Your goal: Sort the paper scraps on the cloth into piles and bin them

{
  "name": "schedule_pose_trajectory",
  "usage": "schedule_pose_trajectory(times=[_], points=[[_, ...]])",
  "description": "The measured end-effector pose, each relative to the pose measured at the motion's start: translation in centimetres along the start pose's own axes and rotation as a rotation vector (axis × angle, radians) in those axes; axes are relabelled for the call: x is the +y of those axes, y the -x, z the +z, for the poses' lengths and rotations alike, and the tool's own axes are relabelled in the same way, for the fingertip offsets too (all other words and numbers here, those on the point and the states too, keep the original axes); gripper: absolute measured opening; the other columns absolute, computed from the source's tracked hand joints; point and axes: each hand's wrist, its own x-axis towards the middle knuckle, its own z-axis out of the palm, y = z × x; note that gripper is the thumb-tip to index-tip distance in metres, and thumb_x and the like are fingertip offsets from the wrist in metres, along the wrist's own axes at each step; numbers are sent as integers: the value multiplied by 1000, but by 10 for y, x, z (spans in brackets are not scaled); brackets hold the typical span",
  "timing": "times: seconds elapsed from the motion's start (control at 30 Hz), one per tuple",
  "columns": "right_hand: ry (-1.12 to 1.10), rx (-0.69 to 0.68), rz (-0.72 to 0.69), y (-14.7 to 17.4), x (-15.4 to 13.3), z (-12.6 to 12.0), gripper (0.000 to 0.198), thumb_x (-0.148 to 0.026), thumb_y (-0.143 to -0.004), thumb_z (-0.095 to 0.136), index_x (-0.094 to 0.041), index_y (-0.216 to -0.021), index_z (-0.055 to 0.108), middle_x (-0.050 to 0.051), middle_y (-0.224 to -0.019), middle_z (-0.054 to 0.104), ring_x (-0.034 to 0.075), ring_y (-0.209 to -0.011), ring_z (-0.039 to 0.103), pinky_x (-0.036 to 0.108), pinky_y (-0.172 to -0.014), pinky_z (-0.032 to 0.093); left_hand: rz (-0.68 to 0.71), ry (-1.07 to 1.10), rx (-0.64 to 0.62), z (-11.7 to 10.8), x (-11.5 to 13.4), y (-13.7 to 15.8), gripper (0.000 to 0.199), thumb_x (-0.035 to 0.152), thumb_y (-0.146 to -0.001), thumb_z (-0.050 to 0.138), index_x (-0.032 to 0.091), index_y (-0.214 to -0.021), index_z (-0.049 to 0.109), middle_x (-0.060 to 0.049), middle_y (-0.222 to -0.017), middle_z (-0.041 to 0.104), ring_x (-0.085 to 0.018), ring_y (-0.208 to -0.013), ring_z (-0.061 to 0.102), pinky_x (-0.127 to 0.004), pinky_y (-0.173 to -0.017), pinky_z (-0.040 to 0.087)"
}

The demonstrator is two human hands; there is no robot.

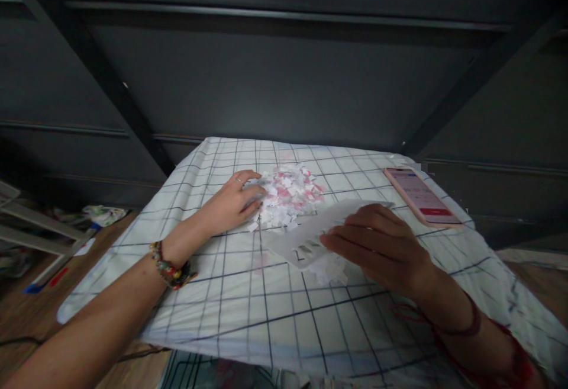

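Observation:
A pile of torn paper scraps (290, 193), white with some pink, lies on a checked tablecloth (231, 300). At the pile's left edge is my left hand (233, 202), fingers curved and apart, their tips against the scraps. My right hand (381, 247) pinches a translucent white sheet (306, 238), perhaps a flat plastic bag, with dark marks on it. The sheet is tilted over the table, just in front of the pile. Below it shows a smaller clump of white scraps (331, 272). Part of the sheet is hidden behind my right fingers.
A phone in a pink case (421, 198) lies at the table's right side, its screen lit. Dark panels (266, 81) rise behind the table. A white frame (48, 235) stands on the floor at the left, near a crumpled plastic bag (104, 215).

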Motion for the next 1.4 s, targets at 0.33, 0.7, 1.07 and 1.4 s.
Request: schedule_pose_trajectory(times=[0.33,0.7,1.07,1.4], points=[[56,15,46,1,0,-5,19,-1,-84,50,-11,-98,60,5,-84,67,15,-79,55,31,-66,47,0,13,-14,0,0,0,22,22,-91,41,16,-104,58,-13,-122,41,-27,-119,38,-46,-99,38],[-3,-18,78,11,11,-16,18,-2,-84,49,-13,-95,59,5,-80,65,15,-79,52,31,-65,46,8,26,-13,-1,1,0,24,22,-91,42,14,-103,60,-14,-121,42,-28,-119,39,-45,-99,38],[0,100,120,8,4,-6,22,0,-82,52,-10,-100,59,6,-85,65,15,-83,52,31,-68,46,6,25,-28,-1,-1,-1,24,24,-92,40,16,-104,59,-13,-121,43,-26,-119,39,-44,-99,38],[-106,18,83,-2,-7,0,21,1,-81,53,-10,-97,61,5,-83,68,15,-79,55,30,-68,47,-3,22,-28,1,-1,0,25,24,-91,41,15,-105,61,-14,-122,43,-27,-120,38,-45,-101,37]])
